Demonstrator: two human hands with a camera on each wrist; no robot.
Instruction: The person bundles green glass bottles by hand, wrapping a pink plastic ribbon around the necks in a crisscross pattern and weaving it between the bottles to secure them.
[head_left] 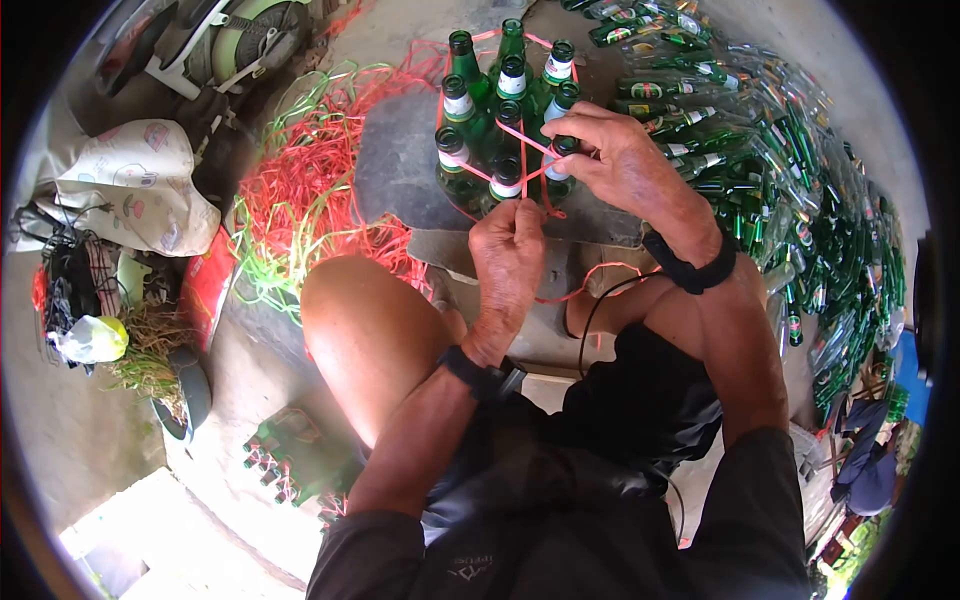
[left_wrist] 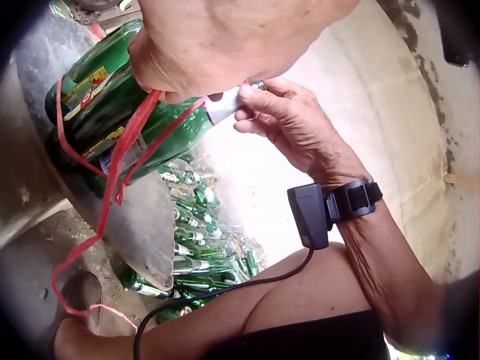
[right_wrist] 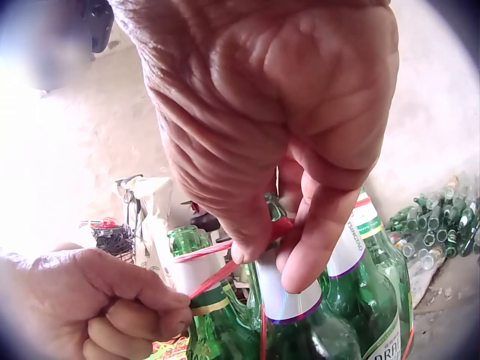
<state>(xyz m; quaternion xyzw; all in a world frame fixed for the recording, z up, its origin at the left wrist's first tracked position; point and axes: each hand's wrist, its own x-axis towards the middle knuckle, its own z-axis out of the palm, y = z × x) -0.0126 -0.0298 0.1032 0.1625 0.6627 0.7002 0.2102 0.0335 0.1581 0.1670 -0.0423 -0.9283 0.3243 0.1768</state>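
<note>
- My left hand (head_left: 508, 245), curled at six o'clock of the green bottles (head_left: 478, 133), pinches red strap (head_left: 524, 172)!
- Right hand (head_left: 622, 158) arches in from four o'clock, thumb and fingers pinching strap.

Left hand (head_left: 508, 250): in left wrist view, cut by upper edge; fingertips hidden.
Right hand (head_left: 625, 165): in right wrist view, cut by upper edge; palm side covers part of the nearest necks.
Red strap (head_left: 537, 143): partly hidden between the right hand's thumb and fingers.
Upright bottles (head_left: 509, 110): rear bodies hidden by front ones; bases out of frame in right wrist view.
Bottle heap (head_left: 790, 190): overlapping, count unreadable; label print too small.
White bag (head_left: 130, 185): printed figures too small to identify.
Lower-left bottle bundle (head_left: 300, 450): hazy, details lost.
Upper-left machine (head_left: 245, 45): cut off by dark rim.
</note>
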